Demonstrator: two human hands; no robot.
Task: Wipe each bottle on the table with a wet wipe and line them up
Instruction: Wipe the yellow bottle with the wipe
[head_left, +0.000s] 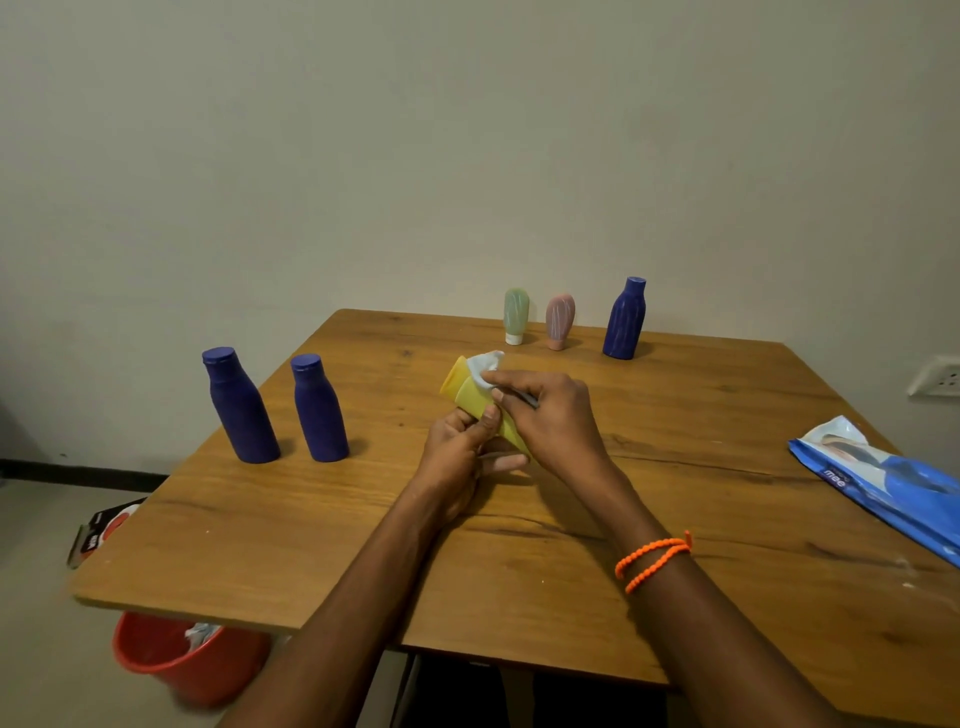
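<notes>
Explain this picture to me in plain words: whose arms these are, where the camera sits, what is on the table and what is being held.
There is no machine here. A person wears one camera on the head, looking forward and down, so the two arms reaching in from the bottom are their own. The left hand grips a yellow bottle, tilted above the table. The right hand presses a wet wipe against it near the cap. Two blue bottles stand at the left edge. At the far edge stand a green tube, a pink tube and another blue bottle. A blue wipes pack lies at the right. A red bucket sits on the floor.
</notes>
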